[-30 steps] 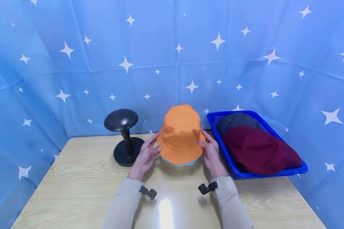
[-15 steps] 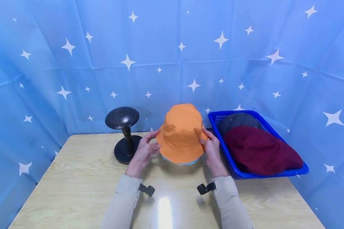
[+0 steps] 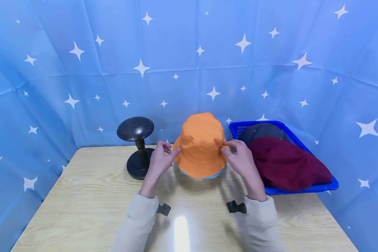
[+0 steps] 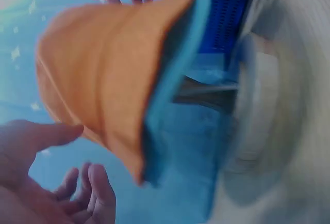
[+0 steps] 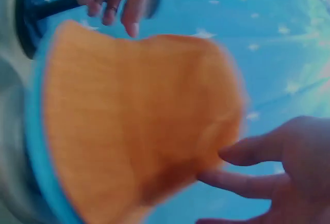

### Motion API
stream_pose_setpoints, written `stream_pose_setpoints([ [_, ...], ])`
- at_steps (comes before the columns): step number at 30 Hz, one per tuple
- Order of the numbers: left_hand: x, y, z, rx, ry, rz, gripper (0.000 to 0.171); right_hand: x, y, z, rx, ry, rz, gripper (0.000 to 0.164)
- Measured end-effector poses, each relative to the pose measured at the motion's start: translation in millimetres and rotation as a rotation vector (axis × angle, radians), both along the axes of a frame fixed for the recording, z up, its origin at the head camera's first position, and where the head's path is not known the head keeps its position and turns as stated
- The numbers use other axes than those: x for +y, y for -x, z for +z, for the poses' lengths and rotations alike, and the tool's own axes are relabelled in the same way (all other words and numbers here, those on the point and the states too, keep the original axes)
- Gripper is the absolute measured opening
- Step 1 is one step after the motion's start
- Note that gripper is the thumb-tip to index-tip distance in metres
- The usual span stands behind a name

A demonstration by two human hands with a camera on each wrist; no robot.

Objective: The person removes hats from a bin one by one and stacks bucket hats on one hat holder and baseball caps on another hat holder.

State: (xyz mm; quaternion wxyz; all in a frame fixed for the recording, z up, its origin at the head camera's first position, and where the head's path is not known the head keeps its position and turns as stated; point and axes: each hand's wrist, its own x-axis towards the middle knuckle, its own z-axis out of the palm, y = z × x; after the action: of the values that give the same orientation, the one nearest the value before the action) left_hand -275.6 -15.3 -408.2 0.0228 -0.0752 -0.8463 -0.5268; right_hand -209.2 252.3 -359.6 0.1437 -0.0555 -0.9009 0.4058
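An orange bucket hat (image 3: 201, 147) with a light-blue underside sits over a stand. In the left wrist view the stand's stem (image 4: 209, 94) and pale round base (image 4: 258, 105) show below the brim; its top is hidden inside the hat. At the hat's left side is my left hand (image 3: 160, 159), thumb tip against the orange cloth and the other fingers loosely bent beside it. My right hand (image 3: 242, 159) is at the right side. Its thumb and forefinger tips touch the crown in the blurred right wrist view, held slightly apart.
To the left stands a black hat stand (image 3: 135, 129) with nothing on its domed top. A blue basket (image 3: 327, 187) at right holds a maroon hat (image 3: 286, 164) and a dark grey cap (image 3: 264, 132). A starry blue curtain (image 3: 176, 45) hangs behind the wooden table (image 3: 91, 196).
Both hands have let go of the brim's sides and shifted up and outward, the right hand more to the right. The hat stays nearly where it was on its stand.
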Motion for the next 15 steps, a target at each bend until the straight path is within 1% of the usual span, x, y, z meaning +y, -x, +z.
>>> stream_pose_setpoints([
  [1, 0.1, -4.2, 4.7, 0.032, 0.040, -0.034, 0.036, 3.2, -5.5, 4.9, 0.050, -0.057, 0.018, 0.033],
  [2, 0.9, -8.9, 10.2, 0.057, 0.072, -0.078, 0.034, 6.7, -11.1, 9.5, 0.097, -0.090, 0.038, 0.030],
  [3, 2.0, -13.5, 15.2, 0.077, 0.098, -0.128, 0.031, 11.6, -16.0, 12.8, 0.161, -0.129, 0.063, 0.026],
  [4, 4.0, -17.9, 19.5, 0.094, 0.105, -0.185, 0.029, 17.8, -20.6, 14.9, 0.234, -0.169, 0.086, 0.023],
  [5, 7.1, -22.8, 23.6, 0.095, 0.100, -0.242, 0.027, 25.0, -25.3, 17.0, 0.305, -0.211, 0.108, 0.021],
  [7, 16.6, -33.3, 30.0, 0.075, 0.064, -0.347, 0.024, 41.2, -35.2, 20.9, 0.432, -0.299, 0.144, 0.020],
  [9, 30.1, -44.1, 33.7, 0.046, 0.002, -0.425, 0.025, 59.7, -44.6, 24.6, 0.517, -0.370, 0.152, 0.024],
  [11, 45.8, -54.3, 34.9, 0.034, -0.038, -0.476, 0.031, 77.2, -52.8, 26.8, 0.547, -0.410, 0.092, 0.023],
  [12, 54.0, -58.9, 34.5, 0.042, -0.043, -0.494, 0.034, 85.6, -56.0, 27.4, 0.547, -0.421, 0.056, 0.021],
  [14, 70.2, -67.2, 31.7, 0.070, -0.037, -0.517, 0.036, 103.3, -61.5, 27.2, 0.509, -0.430, -0.013, 0.017],
  [15, 78.1, -70.4, 29.5, 0.080, -0.030, -0.528, 0.036, 111.4, -64.4, 26.6, 0.466, -0.436, -0.047, 0.017],
])
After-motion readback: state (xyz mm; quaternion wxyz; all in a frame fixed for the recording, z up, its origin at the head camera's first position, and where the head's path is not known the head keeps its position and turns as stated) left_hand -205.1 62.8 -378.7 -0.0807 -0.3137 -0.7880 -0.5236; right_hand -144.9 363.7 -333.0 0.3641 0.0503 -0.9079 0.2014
